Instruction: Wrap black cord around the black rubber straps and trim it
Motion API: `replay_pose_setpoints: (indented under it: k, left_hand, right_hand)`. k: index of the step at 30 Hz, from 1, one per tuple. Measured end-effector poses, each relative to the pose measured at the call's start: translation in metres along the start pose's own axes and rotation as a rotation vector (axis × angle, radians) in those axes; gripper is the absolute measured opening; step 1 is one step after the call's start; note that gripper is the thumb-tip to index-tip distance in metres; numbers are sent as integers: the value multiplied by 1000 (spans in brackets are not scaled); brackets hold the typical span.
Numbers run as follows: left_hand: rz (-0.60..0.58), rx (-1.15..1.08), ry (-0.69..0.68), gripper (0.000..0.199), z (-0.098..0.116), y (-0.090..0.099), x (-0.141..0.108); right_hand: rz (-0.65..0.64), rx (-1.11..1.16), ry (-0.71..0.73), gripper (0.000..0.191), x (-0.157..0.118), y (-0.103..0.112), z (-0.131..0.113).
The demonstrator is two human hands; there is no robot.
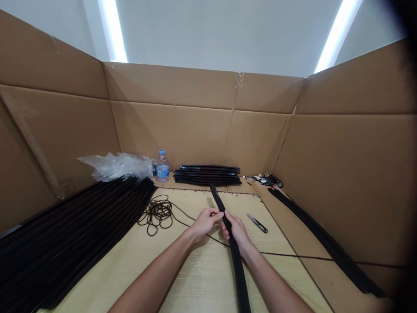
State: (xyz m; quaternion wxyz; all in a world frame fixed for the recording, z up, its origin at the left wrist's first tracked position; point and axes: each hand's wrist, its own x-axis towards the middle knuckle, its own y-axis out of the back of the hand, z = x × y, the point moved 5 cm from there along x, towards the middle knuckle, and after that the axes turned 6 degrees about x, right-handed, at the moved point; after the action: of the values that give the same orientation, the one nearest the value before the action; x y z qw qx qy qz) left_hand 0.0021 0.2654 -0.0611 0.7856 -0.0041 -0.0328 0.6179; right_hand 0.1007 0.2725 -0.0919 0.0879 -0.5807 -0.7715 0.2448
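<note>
A long black strip (236, 265), perhaps a fabric sleeve, runs from the near edge of the view toward the back of the table. My right hand (237, 230) is closed around its middle from the right. My left hand (206, 221) meets it from the left, thumb and fingers pinched at the strip's edge; whether something small is between them is hidden. A dark cord (182, 221) passes under the hands from a loose tangle (159, 211) on the left. Thread snips (257, 222) lie just right of my right hand.
Many long black strips (81, 226) are piled at the left, with clear plastic bags (120, 166) behind. A water bottle (162, 167) and a black stack (207, 174) stand at the back. Another strip (322, 237) lies right, near small odds and ends (269, 180). Cardboard walls (176, 126) enclose the table.
</note>
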Motion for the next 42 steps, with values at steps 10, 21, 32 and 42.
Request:
replay_pose_setpoints:
  k: [10, 21, 32, 42]
  left_hand:
    - [94, 37, 44, 37, 8, 23, -16]
    - [160, -82, 72, 45, 19, 44, -45]
    - [25, -130, 13, 45, 35, 41, -51]
    - [118, -142, -116, 42, 41, 51, -46]
  right_hand:
    - [-63, -25, -41, 51, -17, -20, -14]
    - [-280, 157, -127, 56, -29, -37, -15]
    - [-250, 24, -200, 46, -55, -55, -13]
    - [-281, -50, -112, 53, -44, -80, -21]
